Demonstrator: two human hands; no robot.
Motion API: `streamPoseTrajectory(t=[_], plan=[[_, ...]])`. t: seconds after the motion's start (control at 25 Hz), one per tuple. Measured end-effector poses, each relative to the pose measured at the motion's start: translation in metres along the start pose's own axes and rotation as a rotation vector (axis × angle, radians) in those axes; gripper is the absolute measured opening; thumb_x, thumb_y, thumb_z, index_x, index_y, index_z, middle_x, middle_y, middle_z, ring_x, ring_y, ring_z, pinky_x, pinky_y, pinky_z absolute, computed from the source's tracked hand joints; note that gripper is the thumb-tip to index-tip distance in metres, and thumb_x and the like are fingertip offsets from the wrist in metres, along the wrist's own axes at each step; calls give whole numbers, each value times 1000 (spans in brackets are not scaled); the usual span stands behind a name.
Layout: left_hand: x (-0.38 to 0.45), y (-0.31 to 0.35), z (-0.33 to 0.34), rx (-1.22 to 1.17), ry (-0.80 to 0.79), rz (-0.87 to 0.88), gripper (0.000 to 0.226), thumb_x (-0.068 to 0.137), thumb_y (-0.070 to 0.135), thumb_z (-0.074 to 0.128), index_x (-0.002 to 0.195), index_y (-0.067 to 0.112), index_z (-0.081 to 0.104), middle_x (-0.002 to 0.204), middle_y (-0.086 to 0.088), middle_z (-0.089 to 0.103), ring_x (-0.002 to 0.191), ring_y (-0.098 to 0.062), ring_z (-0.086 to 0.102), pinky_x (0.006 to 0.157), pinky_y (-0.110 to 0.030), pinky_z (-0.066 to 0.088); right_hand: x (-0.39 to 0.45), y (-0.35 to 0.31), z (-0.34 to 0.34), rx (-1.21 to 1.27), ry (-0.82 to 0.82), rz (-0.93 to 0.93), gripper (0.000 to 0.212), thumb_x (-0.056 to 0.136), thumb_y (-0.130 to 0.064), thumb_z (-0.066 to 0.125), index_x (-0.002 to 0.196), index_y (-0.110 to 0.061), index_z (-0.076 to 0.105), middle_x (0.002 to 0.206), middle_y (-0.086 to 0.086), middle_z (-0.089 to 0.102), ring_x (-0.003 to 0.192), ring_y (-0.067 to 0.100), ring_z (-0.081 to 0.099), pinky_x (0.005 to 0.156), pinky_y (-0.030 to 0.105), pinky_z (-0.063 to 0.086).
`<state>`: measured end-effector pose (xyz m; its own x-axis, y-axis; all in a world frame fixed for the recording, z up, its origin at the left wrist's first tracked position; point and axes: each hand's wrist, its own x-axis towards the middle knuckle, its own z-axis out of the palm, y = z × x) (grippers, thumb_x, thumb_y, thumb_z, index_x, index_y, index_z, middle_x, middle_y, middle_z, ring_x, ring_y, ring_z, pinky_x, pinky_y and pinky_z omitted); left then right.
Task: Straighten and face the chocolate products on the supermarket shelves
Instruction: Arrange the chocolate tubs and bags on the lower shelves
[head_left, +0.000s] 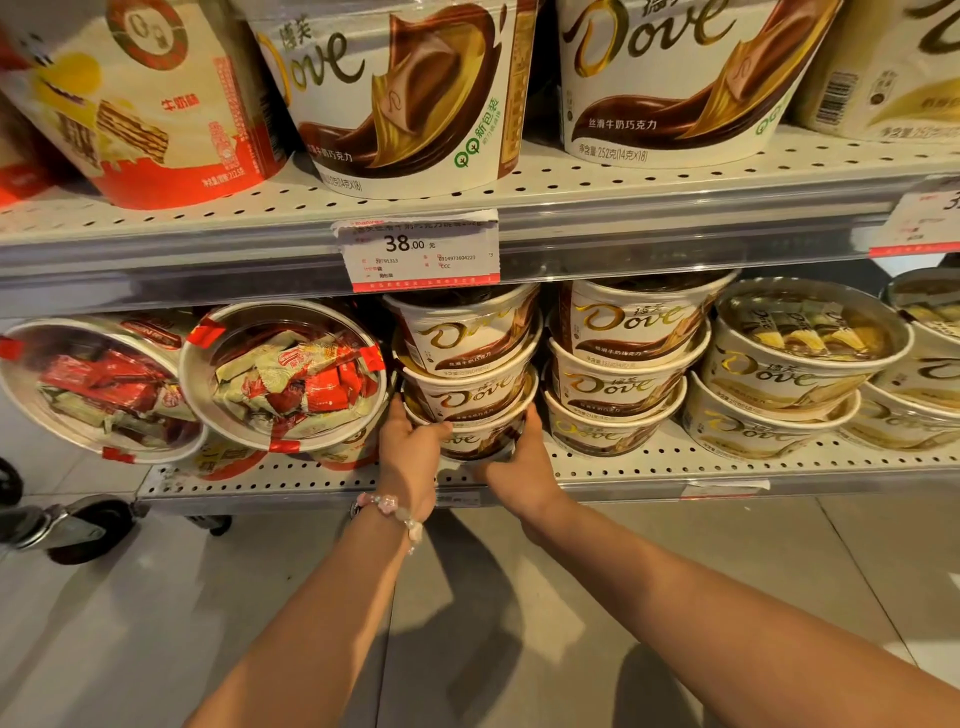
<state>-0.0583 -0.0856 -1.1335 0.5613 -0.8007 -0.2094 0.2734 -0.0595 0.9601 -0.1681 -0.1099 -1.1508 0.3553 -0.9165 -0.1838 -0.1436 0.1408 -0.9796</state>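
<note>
Three Dove tubs are stacked on the lower shelf (623, 470), and the bottom tub (475, 441) is held on both sides. The left hand (410, 452) is curled round its left wall, thumb across the front; the right hand (519, 447) is wrapped round its right wall. The two tubs above, the middle tub (467, 397) and the top tub (462, 332), lean slightly off line. These paper tubs are judged light and fairly stiff, yet easily dented at the rim, with smooth printed walls that may slip. A hold low on opposite walls is thought best, so the whole stack can be turned gently until the logo faces front. A neighbouring stack (623, 364) stands just beside it.
</note>
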Motion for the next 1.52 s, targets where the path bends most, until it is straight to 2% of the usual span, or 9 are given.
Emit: streamPoseTrajectory(t=[0.2,0.4,0.56,0.72,0.92,1.08,1.12,1.28,1.52], plan=[[-8,-4,8,-13,176,6,51,79,-12,56,126,6,49,116,-9,64,108,-22,60,77,-23,49,15,-2,-4,-14,108,57,88,62,-19,82,136,-21,34,131,0,54,122,18,49,104,43,42],[-17,-16,24,36,167,68,84,64,-3,79,134,9,36,123,-7,57,111,-18,57,89,-31,48,23,-5,-4,50,63,18,87,63,-17,81,137,-18,35,133,1,53,122,18,50,104,43,42],[-12,-12,20,176,222,84,81,60,0,83,127,6,38,118,-6,57,106,-16,55,91,-30,45,22,1,-11,51,1,-2,89,68,-7,80,141,-18,30,134,1,52,124,17,48,104,41,43],[-7,-13,8,213,145,103,79,62,2,82,129,5,41,120,-5,60,109,-16,57,97,-38,47,18,3,-8,42,30,-14,86,71,-13,79,140,-17,28,128,-4,50,118,10,45,100,27,39],[-3,-12,3,219,90,68,76,65,-2,79,131,7,41,118,-4,61,110,-16,57,99,-40,46,15,6,-1,55,51,-25,91,70,-14,80,143,-17,24,139,1,44,127,14,41,106,31,37],[3,-11,-3,217,43,32,72,67,-2,77,129,10,43,119,-4,61,112,-17,56,98,-39,46,10,7,3,72,85,-73,87,70,-5,78,139,-17,28,131,-5,45,121,6,43,93,7,38],[5,-11,-3,225,35,27,70,67,-2,77,127,11,44,118,-4,62,112,-18,57,97,-40,47,9,7,4,65,90,-95,87,69,-5,78,138,-20,28,131,-5,45,121,6,43,93,7,39],[13,-11,-4,199,14,-14,69,67,-7,74,126,13,45,118,-6,62,112,-22,57,96,-47,47,9,13,12,6,156,-90,98,56,-23,81,138,-25,27,136,-1,45,127,14,42,106,42,40],[21,-11,-4,184,-63,-78,64,68,-12,67,123,13,47,117,-6,63,113,-23,57,98,-44,46,8,13,22,-72,234,-49,98,62,-5,80,142,-13,23,139,6,38,130,19,38,111,37,34]])
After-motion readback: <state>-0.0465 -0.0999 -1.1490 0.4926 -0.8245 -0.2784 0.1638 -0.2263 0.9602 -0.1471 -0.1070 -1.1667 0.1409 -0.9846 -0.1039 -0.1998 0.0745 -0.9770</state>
